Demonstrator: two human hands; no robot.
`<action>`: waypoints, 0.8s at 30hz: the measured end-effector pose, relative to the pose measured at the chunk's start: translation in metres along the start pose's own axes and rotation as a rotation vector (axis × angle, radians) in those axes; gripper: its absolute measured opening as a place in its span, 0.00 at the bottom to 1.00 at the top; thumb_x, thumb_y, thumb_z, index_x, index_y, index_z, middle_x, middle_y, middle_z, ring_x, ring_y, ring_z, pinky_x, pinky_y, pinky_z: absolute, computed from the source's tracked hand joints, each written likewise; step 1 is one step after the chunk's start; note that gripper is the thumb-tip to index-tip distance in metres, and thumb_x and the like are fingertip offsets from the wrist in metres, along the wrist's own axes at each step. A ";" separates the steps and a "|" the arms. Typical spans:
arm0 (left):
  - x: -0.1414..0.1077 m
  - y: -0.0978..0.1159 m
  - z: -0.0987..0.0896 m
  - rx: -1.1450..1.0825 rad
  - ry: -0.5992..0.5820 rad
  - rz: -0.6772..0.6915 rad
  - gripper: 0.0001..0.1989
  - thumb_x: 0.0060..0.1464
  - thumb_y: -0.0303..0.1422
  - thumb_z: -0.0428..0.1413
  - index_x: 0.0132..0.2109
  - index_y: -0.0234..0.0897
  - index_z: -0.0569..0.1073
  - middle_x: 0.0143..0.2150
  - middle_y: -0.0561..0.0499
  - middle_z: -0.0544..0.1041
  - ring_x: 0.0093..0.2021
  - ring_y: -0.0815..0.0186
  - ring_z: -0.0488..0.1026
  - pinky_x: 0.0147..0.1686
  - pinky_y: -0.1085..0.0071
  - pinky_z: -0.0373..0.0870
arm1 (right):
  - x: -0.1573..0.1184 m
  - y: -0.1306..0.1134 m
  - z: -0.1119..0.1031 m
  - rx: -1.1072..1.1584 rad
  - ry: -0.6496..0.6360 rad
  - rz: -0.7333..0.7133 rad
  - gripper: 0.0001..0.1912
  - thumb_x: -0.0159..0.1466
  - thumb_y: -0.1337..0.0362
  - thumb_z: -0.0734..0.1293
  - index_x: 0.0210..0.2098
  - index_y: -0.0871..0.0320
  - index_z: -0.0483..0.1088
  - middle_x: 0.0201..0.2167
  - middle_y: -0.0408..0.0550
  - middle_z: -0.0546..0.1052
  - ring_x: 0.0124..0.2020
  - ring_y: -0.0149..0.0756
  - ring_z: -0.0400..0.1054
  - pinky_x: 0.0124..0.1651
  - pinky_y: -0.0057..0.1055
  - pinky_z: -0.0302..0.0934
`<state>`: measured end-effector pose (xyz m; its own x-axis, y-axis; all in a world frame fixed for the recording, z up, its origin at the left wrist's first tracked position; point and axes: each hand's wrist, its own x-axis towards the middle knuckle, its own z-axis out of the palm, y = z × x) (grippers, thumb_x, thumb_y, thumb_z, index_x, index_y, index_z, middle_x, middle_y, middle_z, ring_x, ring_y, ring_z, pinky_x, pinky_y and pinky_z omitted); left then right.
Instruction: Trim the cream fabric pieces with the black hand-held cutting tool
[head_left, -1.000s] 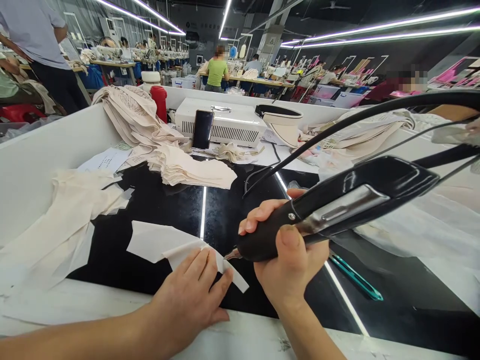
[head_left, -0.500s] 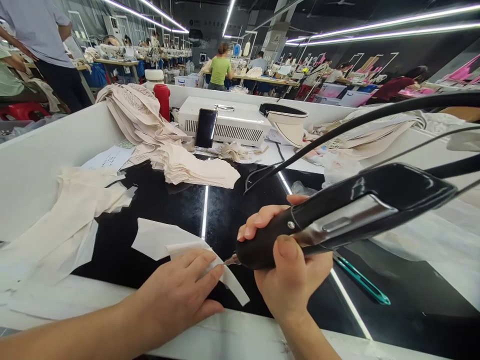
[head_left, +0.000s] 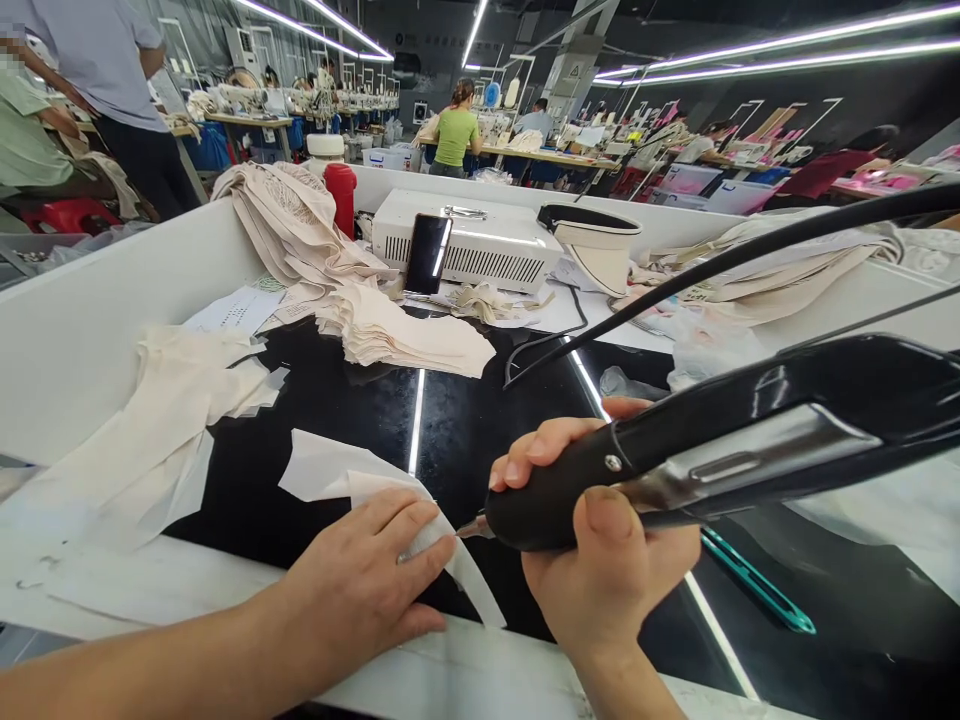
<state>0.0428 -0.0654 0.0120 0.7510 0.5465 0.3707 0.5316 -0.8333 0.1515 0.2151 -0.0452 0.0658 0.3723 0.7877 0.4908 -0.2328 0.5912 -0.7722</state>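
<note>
Cloth: a thin, off-white piece of cloth (head_left: 330, 468) with a long bend lies on the shiny black table (head_left: 360, 400), near its front edge. One layer lies over another; I cannot tell if it is one piece or two.
Left hand: the left hand (head_left: 382, 565) lies on top of the cloth, its fingers stretched out and its thumb held apart.
Right hand: the right hand (head_left: 607, 560) has its fingers wrapped tight around a big, long black tool (head_left: 712, 415), with the thumb near its long silver bar (head_left: 739, 465).
Tip: the tool's small, pointy metal tip (head_left: 472, 527) is right at the cloth's edge, near the left hand's fingers; I cannot tell if they touch.
Right side: a slim blue-green tool (head_left: 757, 580) lies on the table beside the right hand.
Left side: a messy heap of cream cloth pieces (head_left: 172, 385) lies there.
Farther back: a neat stack of cream cloth pieces (head_left: 420, 335) lies in front of a black phone (head_left: 428, 255), which leans near a white metal box with slots (head_left: 480, 235).
Far away: a person in a bright green top (head_left: 455, 135) is at another table.
</note>
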 end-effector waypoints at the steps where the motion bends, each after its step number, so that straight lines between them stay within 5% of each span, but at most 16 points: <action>1: 0.000 0.000 0.000 -0.003 0.005 -0.001 0.29 0.59 0.47 0.66 0.59 0.33 0.72 0.56 0.40 0.77 0.58 0.50 0.75 0.58 0.54 0.76 | 0.001 0.001 0.001 0.001 0.002 -0.007 0.23 0.59 0.54 0.78 0.49 0.49 0.70 0.29 0.38 0.75 0.23 0.34 0.70 0.26 0.33 0.67; 24: -0.001 0.000 0.006 -0.032 0.036 -0.042 0.34 0.49 0.47 0.72 0.58 0.36 0.72 0.59 0.37 0.75 0.57 0.48 0.76 0.56 0.53 0.78 | 0.010 0.016 0.012 0.020 -0.033 -0.011 0.22 0.61 0.55 0.78 0.50 0.51 0.68 0.30 0.38 0.77 0.24 0.32 0.70 0.26 0.32 0.68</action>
<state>0.0445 -0.0654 0.0063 0.7138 0.5778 0.3958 0.5488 -0.8125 0.1966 0.2043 -0.0258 0.0629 0.3453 0.7860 0.5129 -0.2466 0.6033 -0.7584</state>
